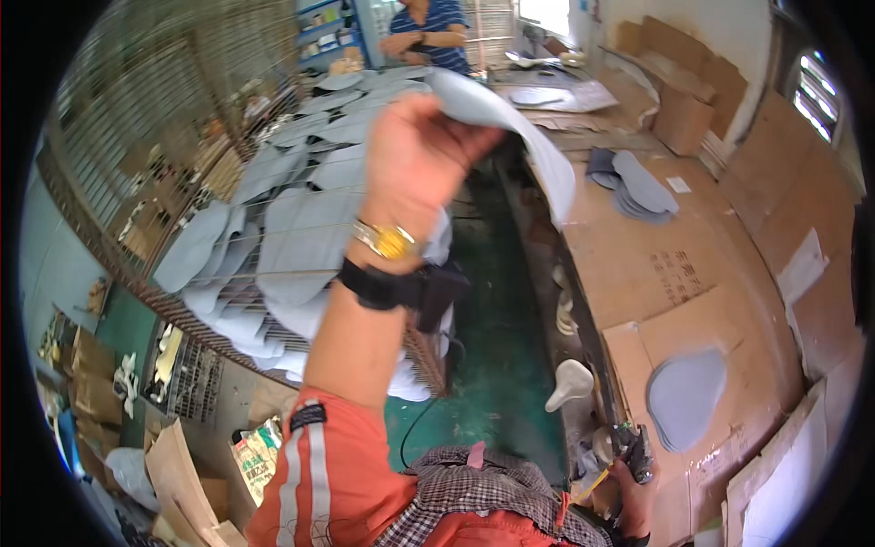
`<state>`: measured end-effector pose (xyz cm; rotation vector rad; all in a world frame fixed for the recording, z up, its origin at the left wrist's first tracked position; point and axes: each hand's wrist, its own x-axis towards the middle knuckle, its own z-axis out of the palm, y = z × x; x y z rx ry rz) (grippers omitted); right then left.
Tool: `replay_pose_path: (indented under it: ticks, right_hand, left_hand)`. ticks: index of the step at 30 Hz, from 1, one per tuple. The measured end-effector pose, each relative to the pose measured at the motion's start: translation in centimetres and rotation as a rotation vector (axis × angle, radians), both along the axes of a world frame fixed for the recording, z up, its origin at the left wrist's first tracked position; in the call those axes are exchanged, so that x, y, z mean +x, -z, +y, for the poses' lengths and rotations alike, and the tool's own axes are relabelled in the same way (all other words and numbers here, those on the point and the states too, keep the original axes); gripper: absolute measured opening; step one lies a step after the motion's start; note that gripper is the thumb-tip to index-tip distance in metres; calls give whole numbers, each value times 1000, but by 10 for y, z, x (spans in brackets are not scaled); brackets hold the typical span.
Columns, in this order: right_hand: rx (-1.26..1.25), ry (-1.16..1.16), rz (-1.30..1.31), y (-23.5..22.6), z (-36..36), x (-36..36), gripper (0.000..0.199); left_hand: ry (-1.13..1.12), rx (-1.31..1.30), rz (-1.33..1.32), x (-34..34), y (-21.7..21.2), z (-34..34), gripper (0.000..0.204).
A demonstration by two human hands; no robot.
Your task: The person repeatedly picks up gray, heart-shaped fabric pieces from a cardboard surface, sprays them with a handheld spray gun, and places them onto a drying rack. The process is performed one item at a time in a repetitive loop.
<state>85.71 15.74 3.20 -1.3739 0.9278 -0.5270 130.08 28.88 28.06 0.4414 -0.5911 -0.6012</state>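
Observation:
My left hand (421, 155), raised at the upper middle, grips the edge of a thin grey sheet (524, 128) that curves down to the right. That wrist carries a gold watch and a black strap with a dark box. My right hand (633, 500), low at the right, is closed round a dark metal tool (635, 453); its exact kind is unclear. Left of my raised arm, a wire rack (96, 228) bears many grey rounded sheets (296, 242). A grey pear-shaped piece (685, 398) lies on the cardboard-covered bench (629, 273) near my right hand.
More grey pieces (643, 187) lie stacked farther along the bench. A pale bicycle saddle (571, 383) sits by its left edge, above the green floor (492, 365). Cardboard sheets (779, 182) lean along the right. A person in a blue striped shirt (444, 20) stands at the far end.

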Motion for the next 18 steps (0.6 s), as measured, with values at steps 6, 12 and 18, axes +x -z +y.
replay_pose_path:
  ticks: [6,12,18]
  right_hand:
    - [-86,-197,-61,-19,27,57,40]
    - [-106,-357,-19,-9,41,71,51]
    - [-108,-290,-38,-26,58,72,50]
  left_hand:
    - [-390,-68,-70,36,-20,173,33]
    - [-649,73,248,24,106,248,30]
    - [-554,-19,313,19,93,225,24]
